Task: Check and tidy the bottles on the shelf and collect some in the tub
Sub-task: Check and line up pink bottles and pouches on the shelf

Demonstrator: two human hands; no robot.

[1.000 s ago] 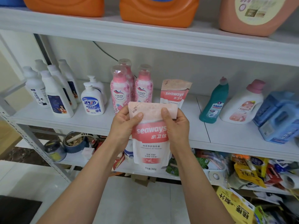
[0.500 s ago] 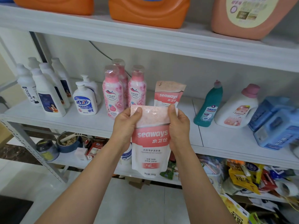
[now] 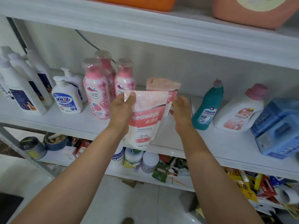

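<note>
My left hand (image 3: 121, 112) grips the top left corner of a pink and white "seaways" refill pouch (image 3: 147, 120), which hangs upright in front of the middle shelf (image 3: 210, 143). A second identical pouch (image 3: 163, 85) stands on the shelf right behind it, partly hidden. My right hand (image 3: 182, 113) is off the front pouch, with its fingers apart and close to the right edge of the back pouch. Three pink bottles (image 3: 97, 94) stand just left of the pouches. No tub is in view.
On the same shelf, white pump bottles (image 3: 67, 99) and tall white bottles (image 3: 21, 88) stand at the left. To the right are a teal bottle (image 3: 207, 109), a white jug with a pink cap (image 3: 242, 113) and blue containers (image 3: 278, 126). A cluttered shelf lies below.
My right hand has let go of the front pouch and moved right, towards the back pouch. The left hand alone now holds the pouch, closer to the shelf. The view has shifted nearer.
</note>
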